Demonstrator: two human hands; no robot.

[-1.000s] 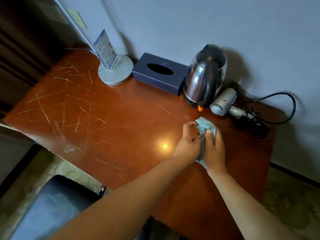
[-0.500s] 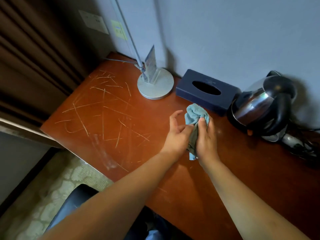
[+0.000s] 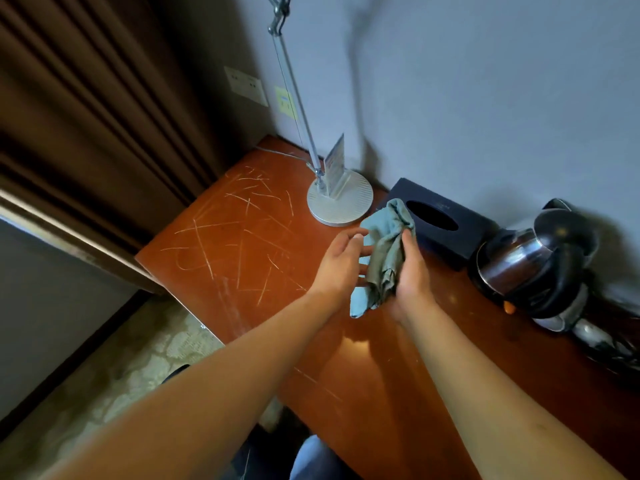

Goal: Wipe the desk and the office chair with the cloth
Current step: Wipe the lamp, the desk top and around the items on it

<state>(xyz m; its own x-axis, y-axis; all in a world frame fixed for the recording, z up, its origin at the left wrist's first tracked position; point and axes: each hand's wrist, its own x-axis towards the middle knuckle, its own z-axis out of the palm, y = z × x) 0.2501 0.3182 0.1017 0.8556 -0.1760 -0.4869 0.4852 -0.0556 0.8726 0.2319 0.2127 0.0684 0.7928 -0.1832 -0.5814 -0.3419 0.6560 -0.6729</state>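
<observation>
A crumpled light-blue cloth (image 3: pixel 384 251) hangs above the scratched reddish-brown desk (image 3: pixel 235 244). My right hand (image 3: pixel 412 282) grips the cloth from the right side. My left hand (image 3: pixel 341 265) is beside it with fingers spread, fingertips touching the cloth's left edge but not closed on it. Both hands hover over the desk's middle, just in front of the lamp base and tissue box. The office chair is barely visible: only a dark edge (image 3: pixel 176 370) shows on the floor side below my left forearm.
A silver desk lamp (image 3: pixel 339 202) with a card stand stands at the back by the wall. A dark blue tissue box (image 3: pixel 440 220) and a steel kettle (image 3: pixel 533 261) sit to its right. Brown curtains (image 3: pixel 86 116) hang left; patterned carpet (image 3: pixel 114 368) lies below.
The view has swung left, toward the desk's left end and curtain. My hands carried the cloth leftward from the kettle to the lamp base. My left hand has opened off the cloth.
</observation>
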